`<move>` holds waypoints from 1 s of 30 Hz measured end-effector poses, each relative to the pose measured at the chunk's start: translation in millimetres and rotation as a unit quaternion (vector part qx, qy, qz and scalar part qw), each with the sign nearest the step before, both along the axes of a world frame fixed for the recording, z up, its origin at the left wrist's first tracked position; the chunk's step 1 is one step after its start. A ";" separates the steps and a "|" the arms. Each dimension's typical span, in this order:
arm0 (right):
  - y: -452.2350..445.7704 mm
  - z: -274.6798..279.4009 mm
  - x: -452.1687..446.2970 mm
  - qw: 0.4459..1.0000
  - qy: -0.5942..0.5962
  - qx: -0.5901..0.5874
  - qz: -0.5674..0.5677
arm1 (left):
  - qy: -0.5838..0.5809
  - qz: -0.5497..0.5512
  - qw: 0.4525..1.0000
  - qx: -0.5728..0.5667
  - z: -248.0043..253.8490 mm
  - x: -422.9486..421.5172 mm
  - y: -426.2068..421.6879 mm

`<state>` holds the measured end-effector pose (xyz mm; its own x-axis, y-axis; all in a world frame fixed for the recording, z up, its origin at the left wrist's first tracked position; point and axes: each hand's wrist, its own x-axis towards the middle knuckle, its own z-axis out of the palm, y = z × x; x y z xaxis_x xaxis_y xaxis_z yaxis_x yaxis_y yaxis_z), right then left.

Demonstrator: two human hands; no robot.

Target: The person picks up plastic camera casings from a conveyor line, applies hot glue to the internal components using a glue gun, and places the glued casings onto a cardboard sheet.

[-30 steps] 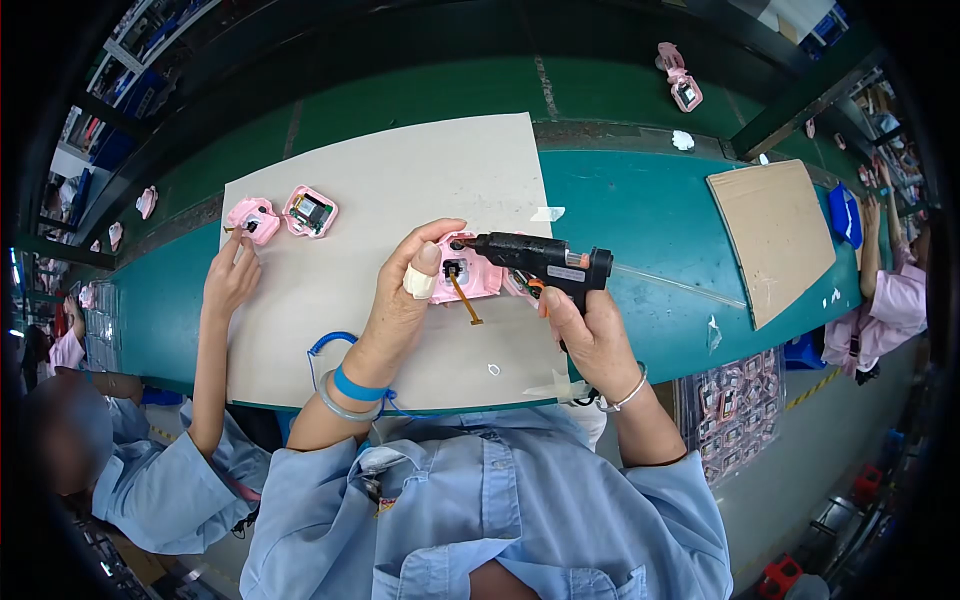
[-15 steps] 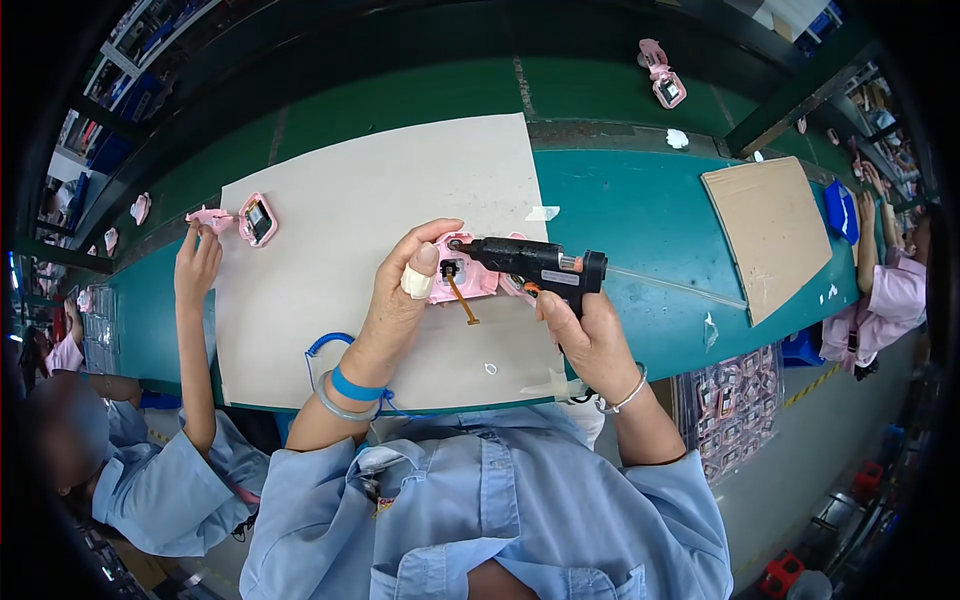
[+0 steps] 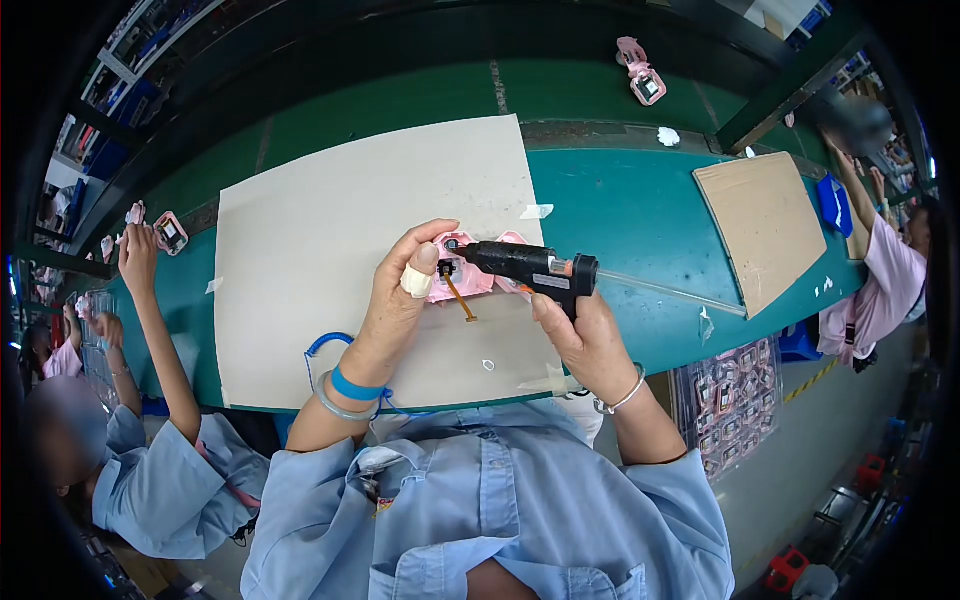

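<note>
My left hand (image 3: 402, 275) grips the left side of a pink casing (image 3: 476, 283), with a taped thumb and a blue band at the wrist. A black part sits in the casing, and an orange ribbon cable (image 3: 460, 298) hangs from it. My right hand (image 3: 583, 335) is wrapped round the handle of a black glue gun (image 3: 520, 262). The gun's tip is at the upper left of the casing, near a round dark part. A clear glue stick (image 3: 670, 288) extends from the gun's rear.
Beige paper (image 3: 300, 250) covers part of the green table (image 3: 610, 200). Cardboard (image 3: 765, 230) and a blue bin (image 3: 833, 205) are at right. A co-worker's hand (image 3: 137, 255) is near another pink casing (image 3: 171, 233). A tray of parts (image 3: 735, 405) stands below the table edge.
The co-worker's hand and a pink casing have moved left, off the beige paper. The glue gun has shifted slightly left, its tip still at the casing. My grips are unchanged.
</note>
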<state>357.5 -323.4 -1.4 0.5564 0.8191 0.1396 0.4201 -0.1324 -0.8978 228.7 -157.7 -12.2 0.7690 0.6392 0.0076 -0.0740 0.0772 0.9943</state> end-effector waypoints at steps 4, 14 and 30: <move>0.4 3.0 -1.2 1.000 -0.019 0.004 0.002 | -0.002 0.007 1.000 -0.009 -1.4 -2.9 1.6; 5.1 5.5 -3.2 0.991 0.120 -0.025 0.050 | 0.016 0.080 0.996 0.020 3.5 -44.6 43.0; -35.7 -1.9 55.0 0.950 0.288 0.111 -0.049 | 0.278 0.290 0.830 0.388 2.7 -167.5 208.2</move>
